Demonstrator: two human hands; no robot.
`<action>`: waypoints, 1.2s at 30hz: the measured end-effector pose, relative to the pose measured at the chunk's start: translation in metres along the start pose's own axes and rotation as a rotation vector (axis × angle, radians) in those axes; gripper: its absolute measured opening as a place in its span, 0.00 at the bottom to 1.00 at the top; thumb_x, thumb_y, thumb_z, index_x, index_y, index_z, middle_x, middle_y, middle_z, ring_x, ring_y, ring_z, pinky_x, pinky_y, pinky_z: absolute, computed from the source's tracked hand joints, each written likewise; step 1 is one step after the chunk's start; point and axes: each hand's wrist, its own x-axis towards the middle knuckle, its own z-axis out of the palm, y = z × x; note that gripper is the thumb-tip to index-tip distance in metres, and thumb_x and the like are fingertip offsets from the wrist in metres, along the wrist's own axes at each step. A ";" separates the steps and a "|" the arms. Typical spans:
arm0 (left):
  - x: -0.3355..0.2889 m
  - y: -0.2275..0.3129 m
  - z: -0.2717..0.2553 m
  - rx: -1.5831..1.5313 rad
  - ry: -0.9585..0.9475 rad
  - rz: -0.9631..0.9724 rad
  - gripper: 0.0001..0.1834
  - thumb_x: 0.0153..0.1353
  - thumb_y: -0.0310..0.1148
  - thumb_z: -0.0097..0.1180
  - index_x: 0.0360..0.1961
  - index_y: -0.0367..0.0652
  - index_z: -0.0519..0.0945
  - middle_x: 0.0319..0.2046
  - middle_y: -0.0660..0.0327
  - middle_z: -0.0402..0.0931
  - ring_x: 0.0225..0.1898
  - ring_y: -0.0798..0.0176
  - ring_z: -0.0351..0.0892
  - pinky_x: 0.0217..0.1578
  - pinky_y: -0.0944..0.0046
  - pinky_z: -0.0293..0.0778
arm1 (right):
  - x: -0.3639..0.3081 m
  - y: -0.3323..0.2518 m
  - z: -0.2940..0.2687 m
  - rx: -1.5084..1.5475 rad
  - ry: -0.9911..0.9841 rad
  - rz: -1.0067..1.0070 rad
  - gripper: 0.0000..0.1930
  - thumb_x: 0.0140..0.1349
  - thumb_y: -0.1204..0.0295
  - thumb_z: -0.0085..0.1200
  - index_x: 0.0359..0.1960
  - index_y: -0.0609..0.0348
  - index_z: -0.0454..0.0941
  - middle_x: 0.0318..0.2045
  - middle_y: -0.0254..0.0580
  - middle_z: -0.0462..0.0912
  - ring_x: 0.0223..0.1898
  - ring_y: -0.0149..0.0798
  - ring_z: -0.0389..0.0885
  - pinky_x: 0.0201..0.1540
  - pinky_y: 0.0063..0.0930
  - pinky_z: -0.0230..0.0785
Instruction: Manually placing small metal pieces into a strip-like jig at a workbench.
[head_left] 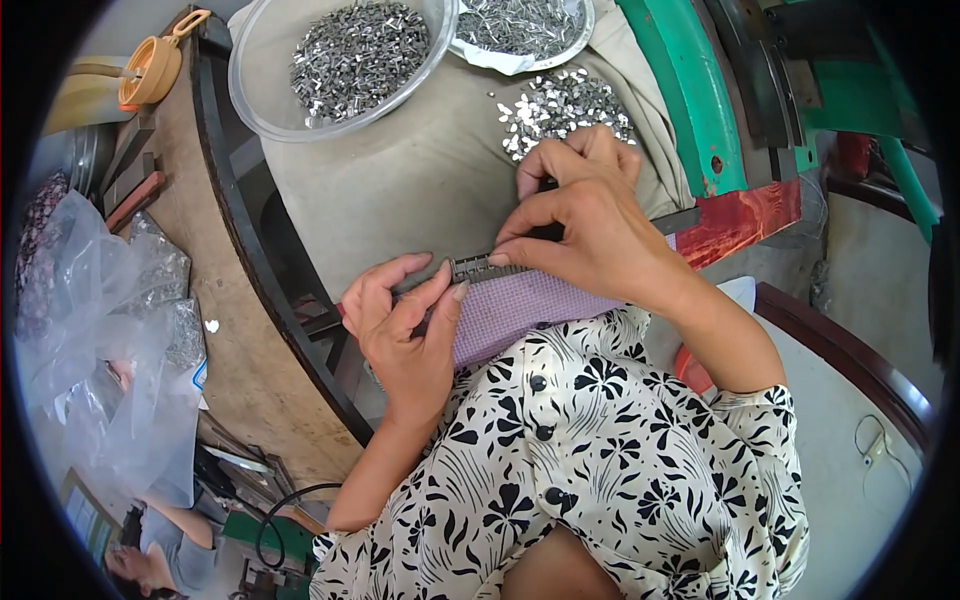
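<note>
A narrow dark metal strip [475, 268] with a row of small slots lies across in front of me, along the edge of a purple woven cloth [520, 308]. My left hand [400, 325] grips its left end between thumb and fingers. Over its right part, my right hand [590, 215] is closed, thumb tip against the strip and index finger bent down beside it. Anything pinched there is hidden. Beyond my right hand is a loose pile of small shiny flat metal pieces [560, 108] on a grey-beige cloth [380, 200].
At the back stand a clear plastic bowl [240, 85] of short metal pieces and a smaller dish [583, 35] of thin metal pins. A green machine frame [690, 90] borders the right. Plastic bags [110, 330] lie on a wooden bench [250, 350] at left. Another person [170, 545] sits lower left.
</note>
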 end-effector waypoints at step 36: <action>0.016 0.006 -0.012 0.009 -0.094 -0.030 0.08 0.54 0.28 0.69 0.36 0.43 0.87 0.44 0.64 0.81 0.51 0.56 0.71 0.54 0.58 0.62 | -0.019 0.027 -0.037 -0.062 -0.045 0.050 0.07 0.47 0.66 0.72 0.28 0.49 0.89 0.36 0.26 0.74 0.49 0.39 0.67 0.57 0.38 0.52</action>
